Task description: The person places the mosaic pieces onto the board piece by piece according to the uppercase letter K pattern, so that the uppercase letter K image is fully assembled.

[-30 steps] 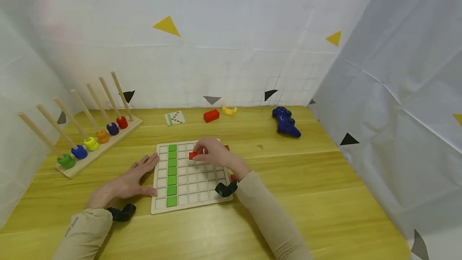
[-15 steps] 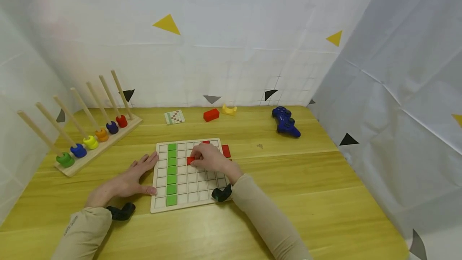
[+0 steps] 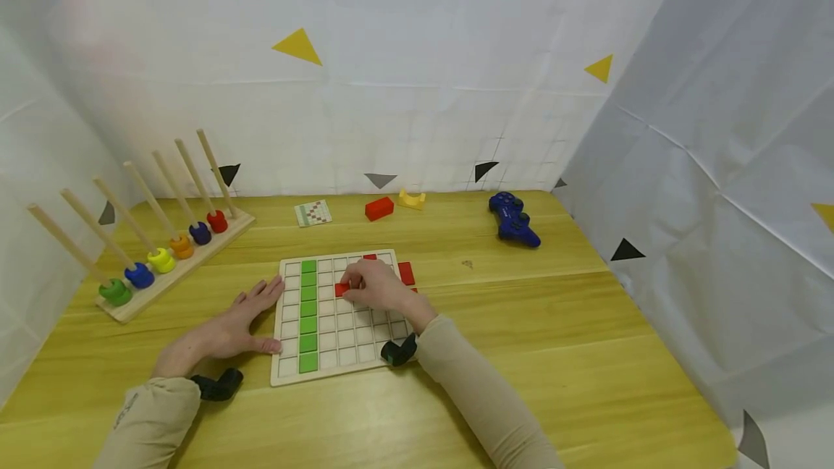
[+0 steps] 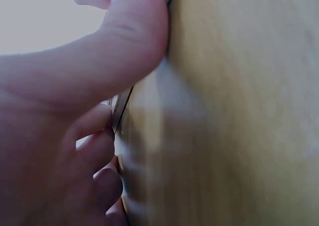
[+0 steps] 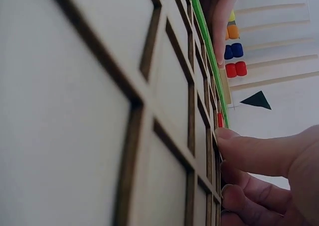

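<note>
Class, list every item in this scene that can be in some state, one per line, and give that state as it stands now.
Left hand: open, flat, steadying the grid board's left edge.
Right hand: pinching a red tile.
Red tile: held on the board beside the green column.
Grid board: flat, mostly unfilled.
Green column: filled top to bottom.
Spare red tile: lying off the board's right edge.
Peg rack: one ring at each peg's base.
Game controller: lying untouched.

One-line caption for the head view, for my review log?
Right hand sets a red tile on the grid board; left hand flat at its edge.
</note>
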`<state>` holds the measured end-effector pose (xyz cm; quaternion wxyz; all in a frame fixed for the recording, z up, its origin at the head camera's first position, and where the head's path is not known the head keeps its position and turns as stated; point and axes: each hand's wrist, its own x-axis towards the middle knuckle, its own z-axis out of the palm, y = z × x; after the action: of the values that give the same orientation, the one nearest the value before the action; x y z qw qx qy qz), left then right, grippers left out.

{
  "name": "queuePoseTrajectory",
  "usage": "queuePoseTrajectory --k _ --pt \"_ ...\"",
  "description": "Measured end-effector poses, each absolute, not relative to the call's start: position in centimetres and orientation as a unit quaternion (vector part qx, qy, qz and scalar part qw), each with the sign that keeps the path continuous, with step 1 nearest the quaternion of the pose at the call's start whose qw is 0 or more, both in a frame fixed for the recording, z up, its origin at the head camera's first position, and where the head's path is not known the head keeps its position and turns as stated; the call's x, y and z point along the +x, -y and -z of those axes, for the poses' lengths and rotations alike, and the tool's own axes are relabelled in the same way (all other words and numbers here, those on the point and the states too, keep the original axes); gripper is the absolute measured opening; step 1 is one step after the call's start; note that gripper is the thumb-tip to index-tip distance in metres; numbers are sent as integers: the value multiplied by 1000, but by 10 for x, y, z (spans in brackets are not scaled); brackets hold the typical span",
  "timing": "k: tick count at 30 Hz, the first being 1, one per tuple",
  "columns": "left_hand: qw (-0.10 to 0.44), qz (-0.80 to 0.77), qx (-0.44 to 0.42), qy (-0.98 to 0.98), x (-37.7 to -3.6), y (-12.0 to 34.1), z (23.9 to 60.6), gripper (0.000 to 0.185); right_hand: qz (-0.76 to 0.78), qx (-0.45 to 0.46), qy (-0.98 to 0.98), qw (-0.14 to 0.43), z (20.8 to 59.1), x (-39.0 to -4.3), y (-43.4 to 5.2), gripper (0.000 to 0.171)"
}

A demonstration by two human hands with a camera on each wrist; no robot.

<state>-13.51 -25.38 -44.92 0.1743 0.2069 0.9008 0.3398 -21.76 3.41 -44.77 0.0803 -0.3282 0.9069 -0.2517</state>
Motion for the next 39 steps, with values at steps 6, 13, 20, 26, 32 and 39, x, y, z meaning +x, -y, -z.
queuePoseTrajectory --k 6,13,20,26,32,39 --pt "173 -347 211 -898 -135 252 447 105 258 -319 -908 82 447 -217 -34 17" --pt "173 -351 209 -896 -135 251 446 104 261 -316 -908 85 446 -217 -34 19" --pt "173 -350 209 -897 -136 252 447 104 244 -313 -913 90 445 -216 -33 21" --pt "175 -350 212 -896 -136 252 449 104 253 -309 -909 118 440 -216 -37 28" --pt "174 -349 214 -896 -136 253 450 104 285 -303 -903 106 428 -221 -56 29" --pt "176 -353 213 -894 -136 253 449 105 328 -271 -902 76 427 -230 -95 23"
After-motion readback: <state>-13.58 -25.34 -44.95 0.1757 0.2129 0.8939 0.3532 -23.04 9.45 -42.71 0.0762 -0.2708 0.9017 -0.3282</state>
